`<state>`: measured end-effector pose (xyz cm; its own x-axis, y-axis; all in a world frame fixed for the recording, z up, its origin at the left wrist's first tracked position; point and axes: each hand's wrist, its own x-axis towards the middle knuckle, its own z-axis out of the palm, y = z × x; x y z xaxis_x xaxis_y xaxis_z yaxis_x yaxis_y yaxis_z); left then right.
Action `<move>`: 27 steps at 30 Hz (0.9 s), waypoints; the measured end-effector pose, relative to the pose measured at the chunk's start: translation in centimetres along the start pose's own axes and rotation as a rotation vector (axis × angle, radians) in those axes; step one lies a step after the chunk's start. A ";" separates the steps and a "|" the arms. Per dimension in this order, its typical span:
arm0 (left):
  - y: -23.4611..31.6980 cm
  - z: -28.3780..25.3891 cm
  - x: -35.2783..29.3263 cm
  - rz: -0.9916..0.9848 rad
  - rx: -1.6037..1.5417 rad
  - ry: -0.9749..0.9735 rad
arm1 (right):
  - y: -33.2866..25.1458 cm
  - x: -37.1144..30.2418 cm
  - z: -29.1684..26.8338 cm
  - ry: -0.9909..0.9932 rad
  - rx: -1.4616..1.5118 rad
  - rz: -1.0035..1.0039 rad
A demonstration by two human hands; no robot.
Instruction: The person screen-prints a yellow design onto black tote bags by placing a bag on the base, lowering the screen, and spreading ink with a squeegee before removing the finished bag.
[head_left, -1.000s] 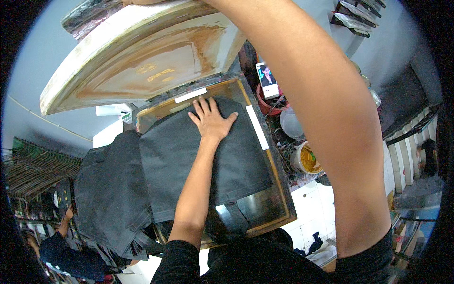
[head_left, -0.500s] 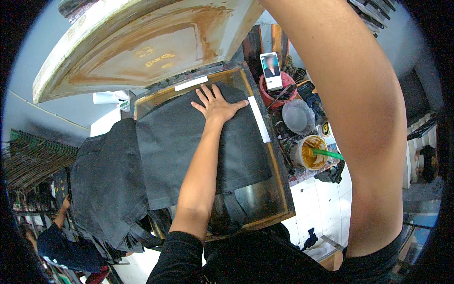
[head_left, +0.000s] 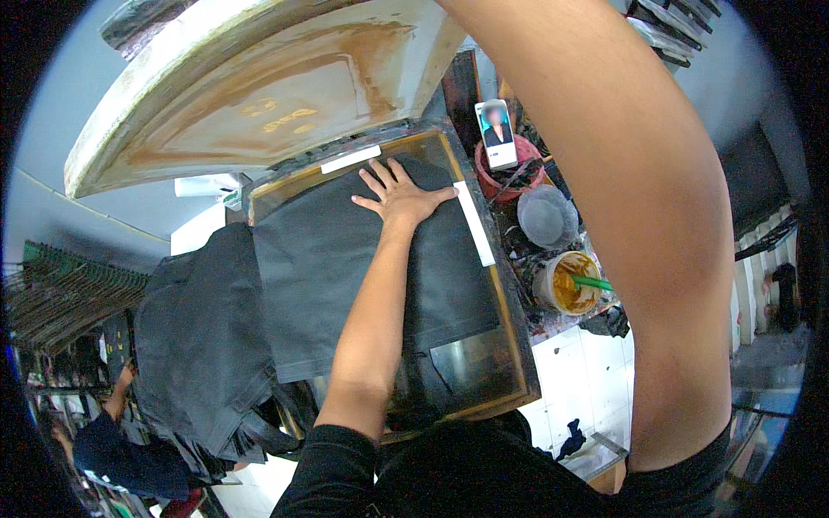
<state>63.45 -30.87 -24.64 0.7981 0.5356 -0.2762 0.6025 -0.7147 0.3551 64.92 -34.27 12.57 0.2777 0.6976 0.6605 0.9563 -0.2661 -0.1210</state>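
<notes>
Left hand [head_left: 408, 205] has shifted toward the right edge of the surface [head_left: 484, 367], fingers [head_left: 399, 174] spread wide, flat on black fabric [head_left: 302, 285] that overhangs the left edge. Right hand is out of view, its grip unseen.

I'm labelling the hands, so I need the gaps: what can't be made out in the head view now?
- Right hand: beyond the top edge; only the right arm shows.
- Raised screen: upper part cut off by the top edge.
- Black cloth: patch beneath the left hand, covered by it.
- Co-worker's hand: too small to tell its grip.
</notes>
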 end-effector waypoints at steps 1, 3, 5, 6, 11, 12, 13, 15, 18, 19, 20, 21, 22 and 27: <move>0.2 -0.2 -0.2 -0.008 -0.017 -0.013 | 0.1 0.0 0.0 0.005 0.004 0.000; 0.1 -0.2 0.1 -0.013 -0.017 -0.015 | 0.0 0.1 0.1 0.014 0.012 -0.003; 0.1 -0.3 0.2 -0.019 -0.016 -0.019 | 0.0 0.2 0.2 0.023 0.009 -0.015; 0.2 -0.3 0.3 -0.024 -0.015 -0.022 | 0.0 0.2 0.2 0.027 0.006 -0.021; 0.3 -0.5 0.6 -0.031 0.003 -0.035 | -0.3 0.1 0.2 0.016 0.036 0.041; 0.3 -0.5 0.7 -0.030 0.005 -0.033 | -0.1 0.0 0.1 0.019 0.051 0.020; 0.4 -0.5 0.8 -0.029 0.007 -0.032 | -0.1 0.1 0.2 0.016 0.034 0.050; 0.4 -0.6 0.9 -0.030 -0.001 -0.027 | -0.6 0.3 0.3 0.008 -0.001 0.108; 0.4 -0.7 1.2 -0.052 0.038 -0.041 | -0.4 -0.4 -0.2 -0.001 0.064 0.046; 0.4 -0.7 1.3 -0.064 0.060 -0.049 | -0.6 -0.4 -0.3 -0.003 0.059 0.082; 0.4 -0.8 1.3 -0.064 0.063 -0.054 | -1.3 -0.7 -0.6 -0.006 0.054 0.120; 0.5 -0.8 1.3 -0.064 0.067 -0.059 | -1.7 -0.8 -0.7 -0.008 0.049 0.158; 0.4 -0.8 1.3 -0.065 0.070 -0.064 | -1.6 -0.8 -0.7 -0.011 0.044 0.152; 0.4 -0.6 1.1 -0.037 0.008 -0.024 | -0.4 -0.5 -0.5 -0.014 0.025 -0.014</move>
<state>64.58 -30.29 -24.31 0.7750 0.5505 -0.3103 0.6312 -0.6984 0.3374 64.39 -34.85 12.68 0.2652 0.7103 0.6521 0.9621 -0.2398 -0.1301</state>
